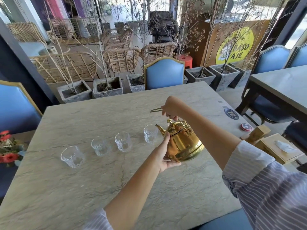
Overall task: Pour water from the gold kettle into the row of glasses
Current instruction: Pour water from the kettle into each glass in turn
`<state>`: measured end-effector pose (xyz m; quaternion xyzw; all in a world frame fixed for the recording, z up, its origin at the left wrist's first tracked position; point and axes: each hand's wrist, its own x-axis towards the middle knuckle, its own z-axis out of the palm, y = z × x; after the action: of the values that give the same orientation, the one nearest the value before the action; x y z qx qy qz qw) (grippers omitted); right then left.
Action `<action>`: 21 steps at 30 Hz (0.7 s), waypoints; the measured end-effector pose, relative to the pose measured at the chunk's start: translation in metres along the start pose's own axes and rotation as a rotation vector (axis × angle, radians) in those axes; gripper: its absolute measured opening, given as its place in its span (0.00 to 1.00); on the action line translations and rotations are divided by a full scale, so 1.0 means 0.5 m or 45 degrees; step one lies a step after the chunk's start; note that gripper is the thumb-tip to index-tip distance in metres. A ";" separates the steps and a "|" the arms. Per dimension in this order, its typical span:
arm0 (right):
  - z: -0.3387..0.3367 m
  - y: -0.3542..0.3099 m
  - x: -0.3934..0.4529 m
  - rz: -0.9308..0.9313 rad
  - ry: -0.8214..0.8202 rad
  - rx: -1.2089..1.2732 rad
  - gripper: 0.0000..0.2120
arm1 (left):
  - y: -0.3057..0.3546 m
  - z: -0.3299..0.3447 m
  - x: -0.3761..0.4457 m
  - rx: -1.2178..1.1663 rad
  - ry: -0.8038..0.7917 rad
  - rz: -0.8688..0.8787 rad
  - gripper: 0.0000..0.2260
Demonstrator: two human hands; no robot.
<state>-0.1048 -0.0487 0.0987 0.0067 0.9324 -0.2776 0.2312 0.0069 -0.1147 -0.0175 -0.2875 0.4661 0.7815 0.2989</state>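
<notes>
The gold kettle (183, 143) hangs just above the stone table (83, 188), right of a row of several clear glasses. My right hand (171, 108) grips its wire handle from above. My left hand (163, 153) cups the kettle's lower left side and base. The spout points left, its tip close to the rightmost glass (150, 134). Further left stand more glasses (123, 141), (100, 146), and the leftmost glass (72, 156) nearest me. No water stream is visible, and I cannot tell whether any glass holds water.
A blue chair (164, 73) stands at the far side, another (15, 103) at the left. Red flowers (7, 146) sit at the table's left edge. A wooden tissue box (279, 147) and round coasters (231, 114) lie right. Another table (282, 83) stands at the right.
</notes>
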 end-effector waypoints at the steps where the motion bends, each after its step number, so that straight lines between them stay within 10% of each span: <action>1: -0.004 -0.004 0.000 -0.003 -0.003 -0.012 0.15 | 0.002 0.003 -0.003 -0.010 -0.011 0.002 0.33; 21: -0.069 -0.042 -0.041 -0.018 -0.008 -0.217 0.15 | 0.016 0.058 -0.059 -0.087 -0.157 0.094 0.25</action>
<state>-0.1044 -0.0462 0.1439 -0.0207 0.9519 -0.1988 0.2320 0.0152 -0.0977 0.0200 -0.2316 0.4302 0.8237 0.2879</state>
